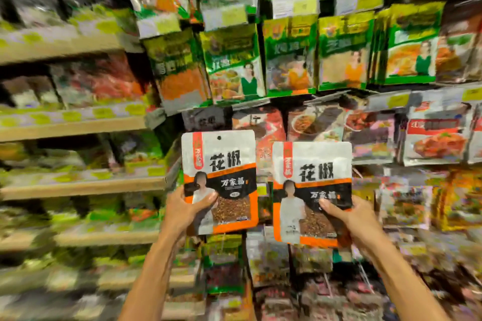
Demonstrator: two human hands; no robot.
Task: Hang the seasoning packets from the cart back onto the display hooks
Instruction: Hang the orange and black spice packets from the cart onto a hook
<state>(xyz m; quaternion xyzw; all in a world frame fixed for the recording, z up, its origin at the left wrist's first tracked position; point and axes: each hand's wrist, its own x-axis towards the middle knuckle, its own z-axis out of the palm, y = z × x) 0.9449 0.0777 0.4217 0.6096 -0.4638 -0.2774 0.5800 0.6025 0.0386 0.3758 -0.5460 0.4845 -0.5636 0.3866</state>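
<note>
I hold two matching seasoning packets upright in front of the display, each white on top with black and orange below. My left hand [184, 212] grips the left packet [220, 164] at its lower left corner; a hang hole shows near its top edge. My right hand [350, 219] grips the right packet [311, 177] at its lower right corner. The two packets are side by side, a small gap between them. Behind them hang rows of other packets [260, 128] on the display. No hook is clearly visible, since the background is blurred.
Green seasoning packets [289, 55] hang in a row above. Red and white packets [438, 135] hang to the right. Wooden shelves with price strips [78, 122] run along the left. More hanging packets [224, 268] fill the space below my hands.
</note>
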